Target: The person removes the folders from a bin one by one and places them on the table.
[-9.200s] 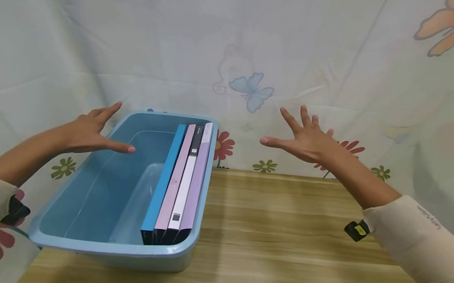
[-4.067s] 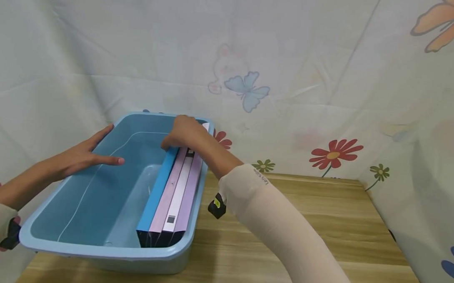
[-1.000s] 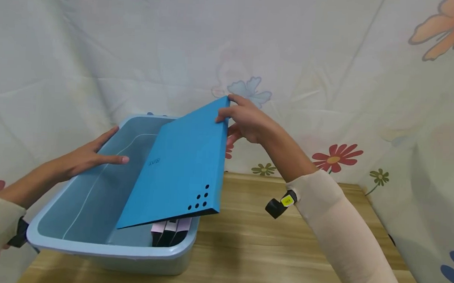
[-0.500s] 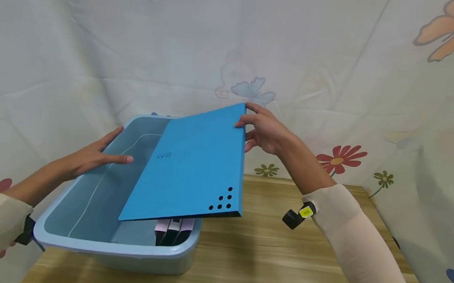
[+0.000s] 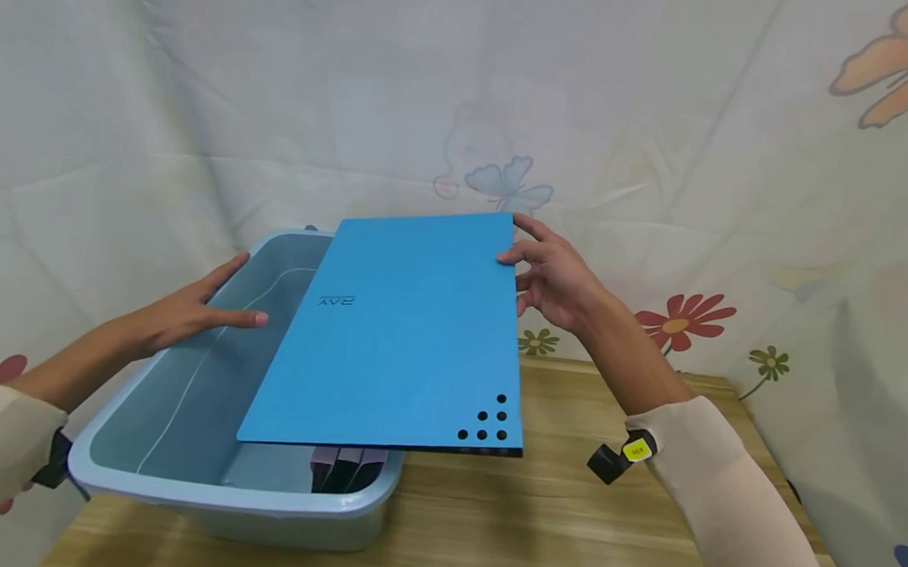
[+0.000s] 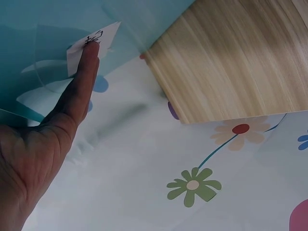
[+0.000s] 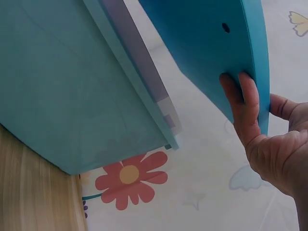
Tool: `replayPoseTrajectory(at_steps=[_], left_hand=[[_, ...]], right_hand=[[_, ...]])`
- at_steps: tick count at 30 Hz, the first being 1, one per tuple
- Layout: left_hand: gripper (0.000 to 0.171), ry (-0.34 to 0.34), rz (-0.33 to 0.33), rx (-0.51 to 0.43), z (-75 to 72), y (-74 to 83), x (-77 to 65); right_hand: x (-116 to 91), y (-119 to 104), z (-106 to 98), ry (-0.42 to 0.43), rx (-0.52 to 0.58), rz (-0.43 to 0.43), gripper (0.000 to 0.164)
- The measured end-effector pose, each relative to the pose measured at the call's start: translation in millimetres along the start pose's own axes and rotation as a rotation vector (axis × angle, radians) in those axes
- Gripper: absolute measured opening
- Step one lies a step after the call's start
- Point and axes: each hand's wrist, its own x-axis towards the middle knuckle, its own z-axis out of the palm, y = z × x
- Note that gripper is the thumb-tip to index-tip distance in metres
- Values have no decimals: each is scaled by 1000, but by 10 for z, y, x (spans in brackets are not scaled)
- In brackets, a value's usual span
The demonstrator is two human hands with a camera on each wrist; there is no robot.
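My right hand grips a blue file folder by its spine edge, thumb on the cover and fingers behind. The folder's broad cover faces up, printed with small lettering and several black dots. It overlaps the right side of a light blue plastic tub. My left hand rests at the tub's left rim, its fingers straight along the outer wall and the thumb over the inside. In the left wrist view a finger lies over a white label on the tub. Partly hidden under the blue folder, several other folders stand in the tub.
The tub stands on a wood-grain table, with table surface to its right. A pale curtain printed with flowers and butterflies hangs behind and at both sides. Each sleeve carries a dark wrist strap, the right one with a yellow tag.
My right hand has reached into the tub, gripped the blue folder and lifted it from the row. It has since moved right, turning the cover flatter. My left hand has settled on the rim.
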Motion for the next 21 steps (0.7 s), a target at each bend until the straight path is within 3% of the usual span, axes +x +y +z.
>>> replayPoseTrajectory(at_steps=[12, 21], left_hand=[[125, -6, -7, -33, 37, 20, -7], [125, 0, -6, -42, 51, 34, -24]], right_hand=[[-187, 150, -247, -27, 23, -28, 74], [-321, 273, -427, 19, 89, -55, 74]])
